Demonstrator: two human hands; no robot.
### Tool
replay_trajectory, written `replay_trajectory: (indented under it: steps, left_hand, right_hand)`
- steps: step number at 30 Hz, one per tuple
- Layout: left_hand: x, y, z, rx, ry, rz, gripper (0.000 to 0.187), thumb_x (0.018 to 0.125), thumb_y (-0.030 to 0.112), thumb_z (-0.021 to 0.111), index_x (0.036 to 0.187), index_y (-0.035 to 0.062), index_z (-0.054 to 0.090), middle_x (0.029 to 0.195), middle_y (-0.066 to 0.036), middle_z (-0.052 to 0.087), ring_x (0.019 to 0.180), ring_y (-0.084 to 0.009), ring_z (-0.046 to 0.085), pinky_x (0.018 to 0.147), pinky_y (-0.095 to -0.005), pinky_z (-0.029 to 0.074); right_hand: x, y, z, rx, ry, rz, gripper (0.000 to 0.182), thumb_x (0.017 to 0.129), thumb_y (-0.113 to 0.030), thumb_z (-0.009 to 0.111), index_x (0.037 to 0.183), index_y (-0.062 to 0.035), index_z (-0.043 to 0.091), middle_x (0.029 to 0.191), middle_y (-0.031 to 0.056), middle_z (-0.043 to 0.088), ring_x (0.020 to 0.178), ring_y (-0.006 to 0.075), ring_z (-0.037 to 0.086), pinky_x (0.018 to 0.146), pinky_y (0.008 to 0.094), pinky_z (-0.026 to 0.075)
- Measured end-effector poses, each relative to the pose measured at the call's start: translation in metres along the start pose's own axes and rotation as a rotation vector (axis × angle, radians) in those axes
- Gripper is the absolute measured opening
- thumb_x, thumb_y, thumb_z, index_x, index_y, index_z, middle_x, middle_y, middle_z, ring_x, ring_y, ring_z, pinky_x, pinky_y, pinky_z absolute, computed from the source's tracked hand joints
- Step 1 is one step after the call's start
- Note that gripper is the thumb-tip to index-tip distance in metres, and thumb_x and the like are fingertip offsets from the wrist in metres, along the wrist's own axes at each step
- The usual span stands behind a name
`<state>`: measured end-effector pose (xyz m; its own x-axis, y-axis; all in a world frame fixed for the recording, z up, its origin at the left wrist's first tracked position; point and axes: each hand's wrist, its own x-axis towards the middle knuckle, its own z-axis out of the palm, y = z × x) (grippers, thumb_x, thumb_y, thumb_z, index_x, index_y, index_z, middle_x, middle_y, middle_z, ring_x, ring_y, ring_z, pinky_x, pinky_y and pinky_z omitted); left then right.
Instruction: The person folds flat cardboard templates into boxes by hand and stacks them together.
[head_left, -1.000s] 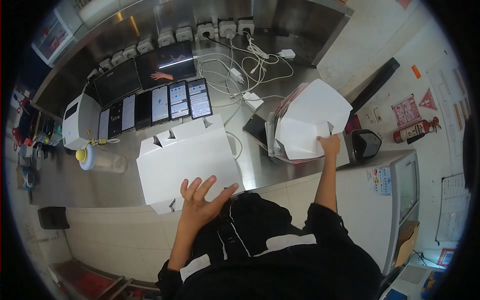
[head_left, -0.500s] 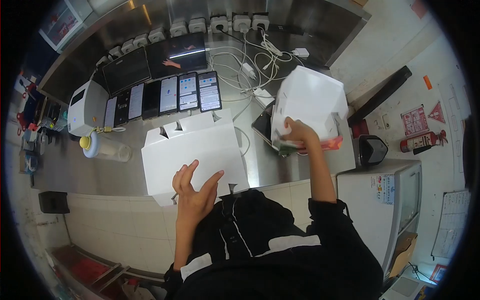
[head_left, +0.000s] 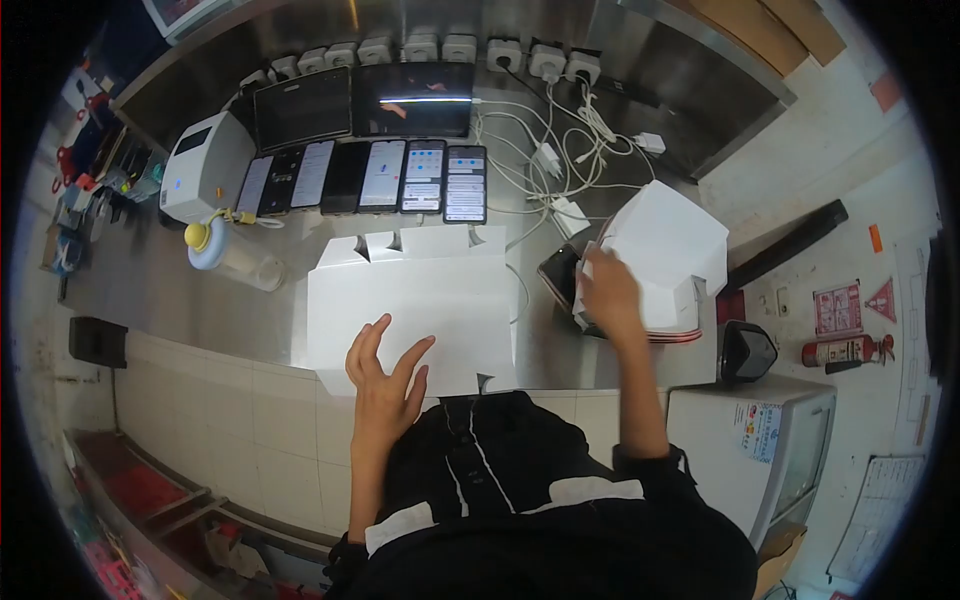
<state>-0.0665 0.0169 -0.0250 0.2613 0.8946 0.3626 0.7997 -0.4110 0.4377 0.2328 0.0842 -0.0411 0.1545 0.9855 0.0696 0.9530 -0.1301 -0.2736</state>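
A flat white cardboard blank (head_left: 415,290) with notched, folded-up edges lies at the front of the steel counter. Over its lower part hovers my left hand (head_left: 385,375), fingers spread, holding nothing. To the right stands a stack of open white cardboard boxes (head_left: 665,240), one nested in another, with red showing along the lower front edge. My right hand (head_left: 612,295) is at the left wall of the stack, its fingers blurred and partly bent; I cannot tell whether they grip the wall. A dark phone (head_left: 560,275) lies beside the stack, just left of that hand.
Several phones (head_left: 382,178) line the back of the counter, before two dark tablets (head_left: 415,100). Tangled white cables (head_left: 565,150) and chargers spread behind the boxes. A white printer-like device (head_left: 207,165) and a clear bottle (head_left: 235,262) stand left. Below right is a white cabinet (head_left: 715,430).
The camera view has shifted. The box under my right hand, tilted and blurred before, now sits level on the stack. My left hand stays spread over the blank.
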Motion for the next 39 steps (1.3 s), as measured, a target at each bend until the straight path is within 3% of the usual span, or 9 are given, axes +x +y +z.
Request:
replay_trajectory:
  steps: [2, 8, 13, 20, 25, 28, 31, 33, 39]
  left_hand:
    - [0.004, 0.000, 0.000, -0.004, -0.002, -0.035, 0.039, 0.071, 0.006, 0.064, 0.107, 0.0196, 0.060, 0.131, -0.013, 0.032, 0.122, -0.0346, 0.025, 0.099, -0.0426, 0.024]
    - [0.011, 0.005, 0.000, -0.004, -0.063, -0.080, 0.042, 0.071, 0.006, 0.064, 0.110, 0.0165, 0.056, 0.131, -0.012, 0.033, 0.119, -0.0340, 0.031, 0.096, -0.0443, 0.027]
    - [0.004, -0.019, 0.039, -0.457, -0.024, -0.334, 0.037, 0.075, 0.008, 0.061, 0.111, 0.0064, 0.052, 0.113, -0.012, 0.051, 0.107, -0.0305, 0.046, 0.092, -0.0380, 0.034]
    - [0.046, -0.039, 0.110, -1.458, 0.011, -1.066, 0.038, 0.086, 0.020, 0.053, 0.119, 0.0048, 0.042, 0.110, -0.010, 0.053, 0.101, -0.0211, 0.052, 0.083, -0.0355, 0.042]
    - [0.058, -0.024, 0.112, -1.687, 0.331, -0.873, 0.027, 0.089, 0.009, 0.045, 0.116, 0.0059, 0.042, 0.109, -0.006, 0.051, 0.100, -0.0159, 0.052, 0.084, -0.0334, 0.045]
    - [0.056, 0.005, 0.082, -1.843, 0.521, -0.774, 0.027, 0.089, 0.008, 0.044, 0.116, 0.0057, 0.042, 0.110, -0.007, 0.050, 0.099, -0.0156, 0.052, 0.080, -0.0309, 0.047]
    - [0.046, 0.026, 0.065, -1.815, 0.443, -0.658, 0.028, 0.090, 0.009, 0.043, 0.117, 0.0055, 0.040, 0.112, -0.007, 0.049, 0.101, -0.0161, 0.051, 0.078, -0.0297, 0.049]
    - [0.046, 0.042, 0.051, -1.600, 0.493, -0.620, 0.031, 0.089, 0.010, 0.043, 0.119, 0.0053, 0.037, 0.112, -0.008, 0.050, 0.103, -0.0165, 0.051, 0.080, -0.0340, 0.049]
    - [0.036, 0.043, 0.027, -1.461, 0.386, -0.478, 0.028, 0.093, 0.015, 0.038, 0.119, 0.0034, 0.035, 0.111, -0.010, 0.050, 0.097, -0.0174, 0.056, 0.079, -0.0308, 0.050]
  right_hand:
    - [0.025, -0.041, 0.045, 0.484, 0.110, -0.245, 0.029, 0.079, -0.017, 0.057, 0.103, -0.0019, 0.055, 0.101, 0.0165, 0.055, 0.090, 0.0314, 0.056, 0.075, 0.0369, 0.045]
    - [0.069, -0.115, 0.129, 0.061, -0.053, -0.376, 0.055, 0.077, -0.025, 0.061, 0.125, -0.0056, 0.039, 0.125, 0.0092, 0.044, 0.117, 0.0232, 0.040, 0.091, 0.0592, 0.027]
    - [0.027, -0.116, 0.127, -0.012, 0.169, -0.415, 0.064, 0.078, -0.026, 0.059, 0.134, -0.0127, 0.031, 0.137, 0.0064, 0.031, 0.127, 0.0199, 0.026, 0.091, 0.0619, 0.021]
    - [0.018, -0.102, 0.133, 0.130, 0.391, -0.637, 0.022, 0.071, -0.016, 0.060, 0.093, -0.0156, 0.063, 0.100, -0.0039, 0.057, 0.101, 0.0130, 0.050, 0.090, 0.0510, 0.024]
    - [-0.015, -0.112, 0.079, 0.344, 0.496, -0.814, 0.014, 0.072, -0.009, 0.059, 0.085, -0.0120, 0.065, 0.090, -0.0034, 0.059, 0.093, 0.0156, 0.053, 0.093, 0.0506, 0.016]
    - [-0.024, -0.116, 0.042, 0.577, 0.867, -0.363, 0.020, 0.071, -0.004, 0.057, 0.090, -0.0056, 0.062, 0.092, 0.0032, 0.060, 0.094, 0.0211, 0.055, 0.093, 0.0477, 0.025]
    - [-0.023, -0.113, 0.016, 1.069, 0.555, -0.245, 0.026, 0.071, 0.000, 0.053, 0.096, -0.0011, 0.060, 0.097, 0.0098, 0.059, 0.092, 0.0268, 0.055, 0.087, 0.0399, 0.038]
    - [-0.022, -0.108, 0.012, 0.533, 0.555, -0.843, 0.034, 0.070, 0.003, 0.050, 0.102, -0.0026, 0.059, 0.104, 0.0097, 0.056, 0.095, 0.0268, 0.056, 0.079, 0.0323, 0.045]
    - [-0.032, -0.098, -0.013, 0.331, 0.570, -1.027, 0.039, 0.063, -0.004, 0.059, 0.102, -0.0078, 0.064, 0.089, 0.0030, 0.059, 0.081, 0.0173, 0.057, 0.069, 0.0306, 0.045]
